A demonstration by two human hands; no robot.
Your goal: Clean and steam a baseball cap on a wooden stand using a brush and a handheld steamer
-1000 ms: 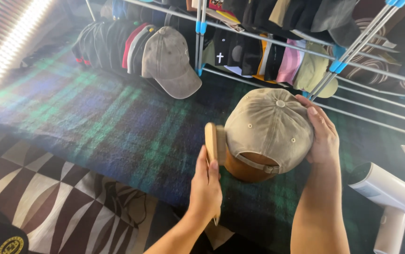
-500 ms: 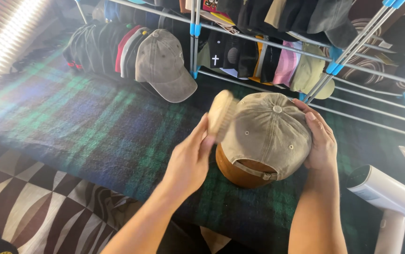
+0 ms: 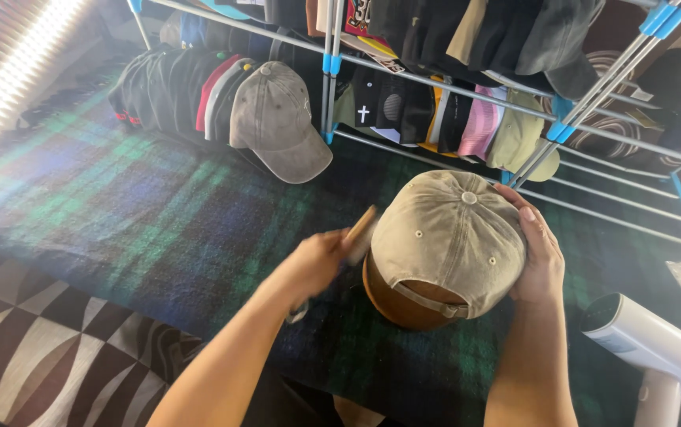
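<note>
**Brush at the cap's left flank, cap steadied from the right**

Nearest the viewer, a white handheld appliance (image 3: 657, 348) lies at the lower right, well apart from both hands. Above it, in the middle of the scene, a tan baseball cap (image 3: 447, 237) sits over a brown rounded form (image 3: 396, 304), its crown button facing up and its back strap turned toward the viewer. The right hand (image 3: 537, 253) is spread wide over the cap's right side, fingers reaching toward the crown. The left hand (image 3: 321, 261) is closed around a wooden-handled brush (image 3: 360, 229), blurred, which touches the cap's left side; the brush's long axis slants up and to the right. All this is above a dark plaid blanket (image 3: 158, 229). Farther off, a grey cap (image 3: 277, 119) leans against a metal rack (image 3: 435, 79) full of hats.
</note>
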